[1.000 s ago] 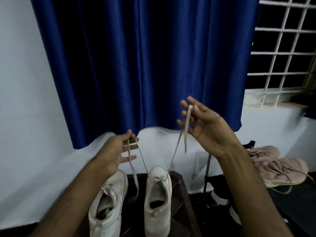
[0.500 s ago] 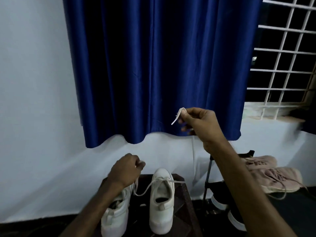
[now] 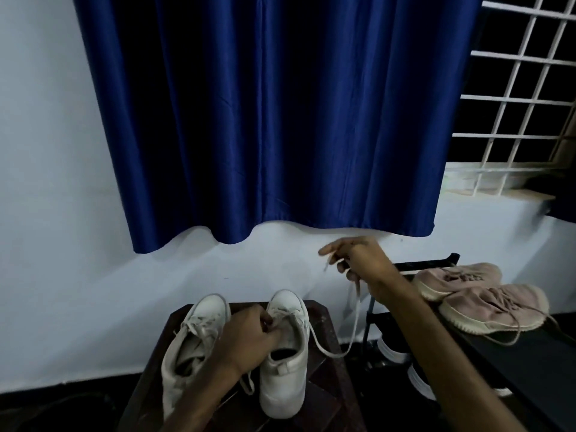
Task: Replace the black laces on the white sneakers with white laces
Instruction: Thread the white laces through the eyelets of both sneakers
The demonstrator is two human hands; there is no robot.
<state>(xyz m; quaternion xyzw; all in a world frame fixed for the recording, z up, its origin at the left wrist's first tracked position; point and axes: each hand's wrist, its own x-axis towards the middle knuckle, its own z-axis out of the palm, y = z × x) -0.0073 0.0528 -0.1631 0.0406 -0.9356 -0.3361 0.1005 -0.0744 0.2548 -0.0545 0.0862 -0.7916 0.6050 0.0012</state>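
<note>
Down comes the right hand (image 3: 358,260): half a second back it was raised in front of the blue curtain (image 3: 265,120), and now it hangs just below the hem. It pinches the free end of the white lace (image 3: 357,304) against curled fingers, forefinger pointing to nine o'clock. The left hand (image 3: 249,335) has shifted onto the white sneaker (image 3: 282,391) and is clenched round the lace at the eyelets behind the toe.

From there the flat woven lace sags in a slack loop past the sneaker's three-o'clock side, out over the stool's edge, then climbs to the right hand.

The other sneaker (image 3: 193,344) stands just beside at nine o'clock, its canvas softer and creased. Both toes aim at twelve o'clock, toward the pale wall (image 3: 62,213).

The dark wooden stool (image 3: 325,397) has cut corners and only a narrow strip of bare wood around the pair. Open air runs from the sneakers up to the satin hem.

At three o'clock a black rack (image 3: 536,378) stands near the stool, carrying pink knit shoes (image 3: 492,310) with ridged soles. A white window grille (image 3: 514,104) fills two o'clock.
</note>
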